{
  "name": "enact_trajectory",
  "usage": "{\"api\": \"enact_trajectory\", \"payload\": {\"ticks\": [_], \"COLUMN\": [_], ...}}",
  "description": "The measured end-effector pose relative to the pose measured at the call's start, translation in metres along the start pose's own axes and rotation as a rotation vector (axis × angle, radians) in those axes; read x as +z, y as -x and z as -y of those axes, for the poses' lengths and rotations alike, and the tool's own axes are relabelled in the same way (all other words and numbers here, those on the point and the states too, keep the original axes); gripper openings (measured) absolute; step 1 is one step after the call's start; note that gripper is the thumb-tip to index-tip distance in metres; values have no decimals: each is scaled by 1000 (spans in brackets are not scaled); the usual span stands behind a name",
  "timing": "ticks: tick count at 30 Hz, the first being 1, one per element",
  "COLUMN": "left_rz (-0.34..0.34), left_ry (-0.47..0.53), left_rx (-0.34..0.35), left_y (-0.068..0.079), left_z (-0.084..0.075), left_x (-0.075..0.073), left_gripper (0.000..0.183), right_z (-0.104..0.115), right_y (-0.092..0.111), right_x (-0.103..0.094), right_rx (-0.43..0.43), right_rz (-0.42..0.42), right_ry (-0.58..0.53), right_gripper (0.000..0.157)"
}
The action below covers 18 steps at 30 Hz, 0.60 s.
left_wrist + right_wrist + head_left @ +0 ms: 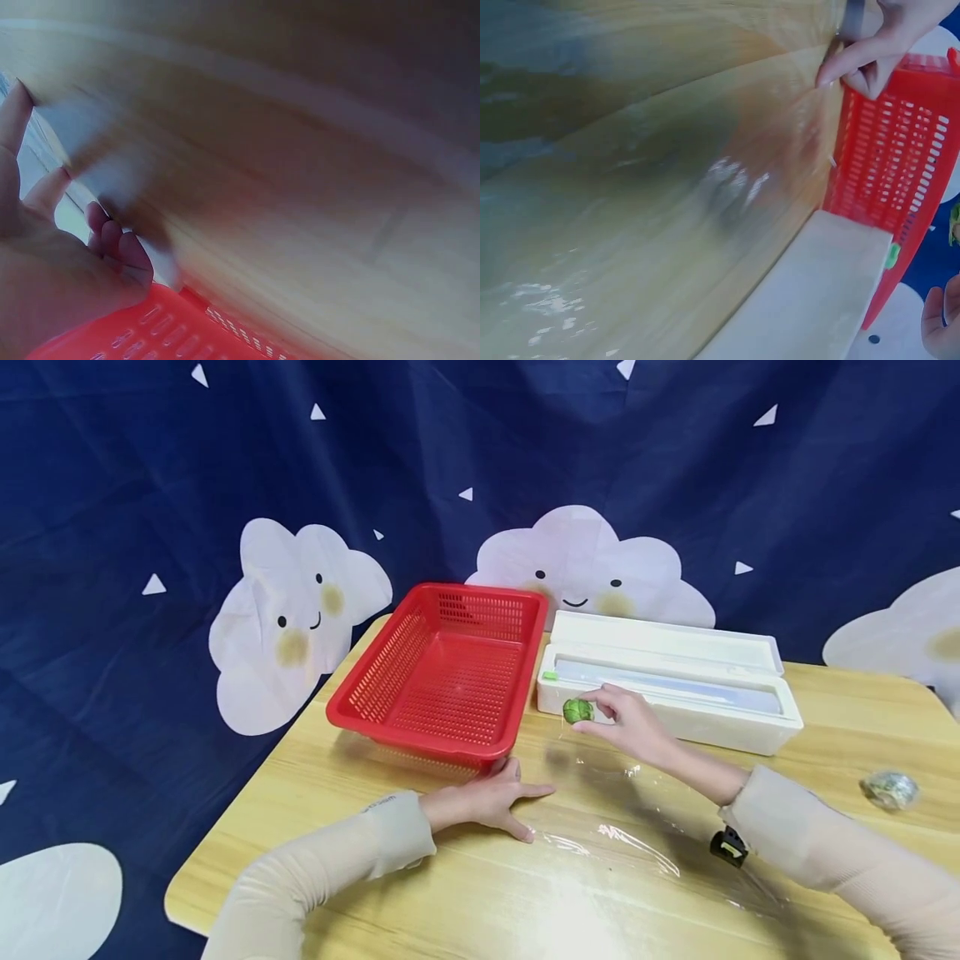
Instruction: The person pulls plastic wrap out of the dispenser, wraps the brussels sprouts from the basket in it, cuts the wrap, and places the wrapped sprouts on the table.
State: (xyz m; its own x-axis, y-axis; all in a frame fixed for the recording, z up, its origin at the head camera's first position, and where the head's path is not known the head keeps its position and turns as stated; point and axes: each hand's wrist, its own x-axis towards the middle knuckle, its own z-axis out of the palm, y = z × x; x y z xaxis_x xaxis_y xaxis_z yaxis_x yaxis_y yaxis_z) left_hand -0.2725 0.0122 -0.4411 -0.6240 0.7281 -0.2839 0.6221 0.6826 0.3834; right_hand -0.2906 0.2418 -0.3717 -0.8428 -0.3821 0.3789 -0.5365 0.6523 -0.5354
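Observation:
A small green Brussels sprout (577, 710) is pinched between the thumb and fingers of my right hand (628, 720), held above the table in front of the white box. In the right wrist view only part of that hand (945, 319) shows, at the edge. Clear plastic film (622, 839) lies spread over the table, glinting. My left hand (491, 797) rests at the film's left side, thumb and index finger stretched out, beside the front of the red basket. The left wrist view shows this hand (60, 262) with its other fingers bent.
Behind my left hand stands a red plastic basket (442, 742) with perforated walls. A long white cling-film box (720, 727) with its lid raised is at the back. On the right of the wooden table (247, 835) sits a film-wrapped item (890, 790). A patterned blue curtain (420, 460) hangs behind.

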Motion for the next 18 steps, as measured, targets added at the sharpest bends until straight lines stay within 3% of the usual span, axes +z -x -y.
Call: {"api": "enact_trajectory", "payload": {"ticks": [7, 18], "left_rz": [4, 1], "left_ry": [2, 9], "left_rx": [0, 15], "left_y": [-1, -2], "left_z": [2, 1], "left_x": [1, 1], "left_gripper": [75, 76], "right_z": [-8, -12], "right_y": [14, 41], "right_x": [-8, -10], "right_rx": [113, 144], "right_rz": [96, 271], "right_ry": [80, 152], "right_gripper": [37, 29]}}
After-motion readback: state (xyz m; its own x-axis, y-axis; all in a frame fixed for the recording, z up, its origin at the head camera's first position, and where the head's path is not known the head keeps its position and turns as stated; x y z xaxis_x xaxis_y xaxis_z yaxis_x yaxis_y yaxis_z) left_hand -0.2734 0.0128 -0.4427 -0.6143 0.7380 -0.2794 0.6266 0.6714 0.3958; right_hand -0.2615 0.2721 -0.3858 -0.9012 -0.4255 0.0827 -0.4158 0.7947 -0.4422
